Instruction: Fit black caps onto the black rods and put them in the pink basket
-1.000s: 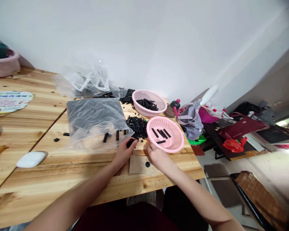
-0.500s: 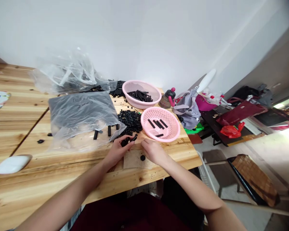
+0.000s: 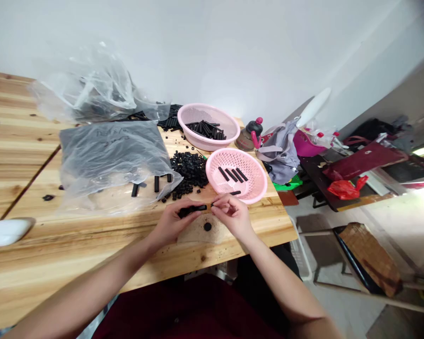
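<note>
My left hand (image 3: 175, 223) holds a short black tube (image 3: 192, 209) level above the wooden table (image 3: 74, 245). My right hand (image 3: 231, 215) pinches a small black piece at the tube's right end, fingertips almost touching the tube. Just below the hands a small black cap (image 3: 207, 227) lies on a brown card (image 3: 198, 233). A heap of small black caps (image 3: 187, 172) sits just beyond. The near pink basket (image 3: 254, 186) holds a few black tubes; the far pink basket (image 3: 198, 134) holds several more.
A grey plastic bag (image 3: 106, 157) lies left of the heap with loose black tubes (image 3: 155, 184) at its edge. Crumpled clear bags (image 3: 88, 94) stand behind. A white object (image 3: 7, 231) lies at far left. Bags, a bottle (image 3: 251, 134) and clutter sit past the table's right edge.
Both hands have lifted off the table and come together. My left hand picked up a black tube from beside the heap, and my right hand brought a small piece to its end.
</note>
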Motion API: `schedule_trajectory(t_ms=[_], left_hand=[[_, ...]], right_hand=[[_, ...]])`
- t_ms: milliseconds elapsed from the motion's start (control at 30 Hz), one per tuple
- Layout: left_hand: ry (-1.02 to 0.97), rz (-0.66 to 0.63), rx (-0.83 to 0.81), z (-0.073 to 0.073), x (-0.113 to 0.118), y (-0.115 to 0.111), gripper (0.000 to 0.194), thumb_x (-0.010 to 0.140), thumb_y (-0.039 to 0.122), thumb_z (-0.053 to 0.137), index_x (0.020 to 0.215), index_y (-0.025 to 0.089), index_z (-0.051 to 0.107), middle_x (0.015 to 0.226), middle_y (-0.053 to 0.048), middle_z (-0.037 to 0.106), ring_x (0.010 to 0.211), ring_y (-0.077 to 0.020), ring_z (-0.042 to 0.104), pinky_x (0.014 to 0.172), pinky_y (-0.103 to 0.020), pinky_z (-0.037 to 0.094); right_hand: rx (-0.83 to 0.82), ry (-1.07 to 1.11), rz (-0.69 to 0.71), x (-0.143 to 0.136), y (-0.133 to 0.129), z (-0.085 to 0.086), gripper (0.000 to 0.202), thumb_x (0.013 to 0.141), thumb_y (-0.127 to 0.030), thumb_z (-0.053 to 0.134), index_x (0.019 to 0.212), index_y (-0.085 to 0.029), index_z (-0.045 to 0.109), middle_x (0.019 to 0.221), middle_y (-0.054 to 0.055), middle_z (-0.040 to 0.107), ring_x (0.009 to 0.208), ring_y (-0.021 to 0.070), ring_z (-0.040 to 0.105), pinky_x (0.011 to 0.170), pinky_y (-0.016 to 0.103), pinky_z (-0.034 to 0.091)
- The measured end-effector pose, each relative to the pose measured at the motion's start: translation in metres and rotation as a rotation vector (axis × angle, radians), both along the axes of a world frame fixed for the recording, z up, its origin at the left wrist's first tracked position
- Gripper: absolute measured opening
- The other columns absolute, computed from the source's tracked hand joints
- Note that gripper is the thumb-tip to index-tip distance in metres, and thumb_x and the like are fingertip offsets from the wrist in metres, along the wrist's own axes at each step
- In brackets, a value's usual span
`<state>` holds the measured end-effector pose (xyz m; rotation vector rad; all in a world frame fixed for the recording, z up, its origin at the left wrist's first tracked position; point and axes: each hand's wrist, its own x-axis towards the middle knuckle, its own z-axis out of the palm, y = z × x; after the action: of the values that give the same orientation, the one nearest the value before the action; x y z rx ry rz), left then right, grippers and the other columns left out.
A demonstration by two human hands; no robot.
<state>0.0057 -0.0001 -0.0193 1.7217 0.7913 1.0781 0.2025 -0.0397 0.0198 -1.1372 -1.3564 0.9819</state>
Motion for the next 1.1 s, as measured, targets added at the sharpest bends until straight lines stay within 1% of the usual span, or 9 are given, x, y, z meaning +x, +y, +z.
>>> schedule_trajectory(t_ms=[67, 133, 200, 333, 500, 700, 833, 967, 1100], left_hand=[[-0.023, -0.007, 0.031, 0.0009, 0.0003, -0.0001, 0.022, 0.086, 0.03, 0.071, 0.105, 0.02, 0.075, 0.102, -0.007, 0.076, 0.093, -0.0201, 0.07, 0.087, -0.032, 0.054], [-0.044, -0.007, 0.046, 0.0018, 0.0004, -0.0005, 0.021, 0.086, 0.028, 0.071, 0.105, 0.02, 0.075, 0.102, -0.006, 0.076, 0.094, -0.0196, 0.07, 0.088, -0.031, 0.054], [-0.056, 0.001, 0.054, 0.0021, 0.0006, -0.0011, 0.021, 0.086, 0.027, 0.071, 0.105, 0.02, 0.074, 0.103, -0.006, 0.076, 0.096, -0.0192, 0.07, 0.089, -0.03, 0.053], [-0.062, 0.01, 0.069, 0.0001, 0.0014, -0.0015, 0.021, 0.085, 0.026, 0.072, 0.105, 0.02, 0.074, 0.102, -0.006, 0.076, 0.094, -0.019, 0.07, 0.087, -0.03, 0.053], [-0.073, 0.025, 0.1, -0.0028, 0.0024, -0.0009, 0.021, 0.085, 0.024, 0.073, 0.105, 0.02, 0.074, 0.099, -0.006, 0.075, 0.091, -0.0185, 0.07, 0.084, -0.029, 0.053], [-0.069, 0.035, 0.149, -0.0016, 0.0025, -0.002, 0.018, 0.086, 0.023, 0.071, 0.103, 0.019, 0.073, 0.096, -0.006, 0.075, 0.089, -0.018, 0.069, 0.082, -0.029, 0.053], [-0.044, 0.055, 0.191, -0.0024, 0.002, -0.0027, 0.018, 0.087, 0.021, 0.07, 0.105, 0.019, 0.072, 0.098, -0.006, 0.075, 0.089, -0.0175, 0.07, 0.083, -0.028, 0.054], [-0.01, 0.065, 0.221, -0.0025, 0.0009, -0.0039, 0.017, 0.087, 0.02, 0.068, 0.104, 0.018, 0.071, 0.096, -0.006, 0.075, 0.087, -0.0172, 0.071, 0.08, -0.027, 0.055], [0.001, 0.094, 0.273, -0.0018, 0.0014, -0.0071, 0.018, 0.088, 0.017, 0.067, 0.105, 0.018, 0.07, 0.096, -0.006, 0.074, 0.088, -0.0164, 0.07, 0.08, -0.026, 0.054]], right_hand=[[-0.01, 0.017, 0.008, -0.0004, 0.0004, -0.0024, 0.02, 0.078, -0.026, 0.074, 0.097, -0.023, 0.069, 0.087, 0.003, 0.068, 0.07, 0.0126, 0.062, 0.061, 0.025, 0.05], [0.018, -0.006, 0.013, -0.0006, 0.0011, -0.0036, 0.022, 0.079, -0.024, 0.073, 0.101, -0.024, 0.071, 0.089, 0.003, 0.069, 0.077, 0.0144, 0.064, 0.067, 0.026, 0.052], [0.043, -0.015, 0.017, -0.0012, 0.0016, -0.0045, 0.015, 0.08, -0.024, 0.073, 0.095, -0.023, 0.074, 0.091, 0.004, 0.07, 0.082, 0.0156, 0.065, 0.071, 0.027, 0.053], [0.03, 0.021, 0.014, -0.0046, 0.0014, -0.0062, 0.013, 0.079, -0.026, 0.073, 0.092, -0.022, 0.073, 0.088, 0.004, 0.07, 0.078, 0.0152, 0.066, 0.07, 0.027, 0.055], [0.077, -0.071, 0.012, -0.0058, 0.0005, -0.0077, 0.01, 0.08, -0.022, 0.072, 0.09, -0.021, 0.074, 0.088, 0.005, 0.071, 0.081, 0.0162, 0.066, 0.068, 0.027, 0.054], [0.104, -0.126, 0.034, -0.0037, -0.0017, -0.0085, 0.011, 0.08, -0.018, 0.072, 0.09, -0.021, 0.075, 0.095, 0.006, 0.069, 0.081, 0.0152, 0.066, 0.067, 0.026, 0.052], [0.183, -0.199, 0.051, -0.0044, -0.0021, -0.0071, 0.013, 0.082, -0.015, 0.068, 0.091, -0.022, 0.074, 0.097, 0.007, 0.069, 0.084, 0.0161, 0.068, 0.073, 0.028, 0.054], [0.288, -0.281, 0.053, -0.0052, -0.0003, -0.0083, 0.016, 0.082, -0.012, 0.067, 0.093, -0.022, 0.074, 0.097, 0.007, 0.069, 0.088, 0.0169, 0.068, 0.079, 0.031, 0.055], [0.309, -0.298, 0.057, -0.0051, 0.0005, -0.0089, 0.015, 0.08, -0.012, 0.067, 0.091, -0.022, 0.073, 0.095, 0.007, 0.069, 0.087, 0.017, 0.068, 0.08, 0.031, 0.056]])
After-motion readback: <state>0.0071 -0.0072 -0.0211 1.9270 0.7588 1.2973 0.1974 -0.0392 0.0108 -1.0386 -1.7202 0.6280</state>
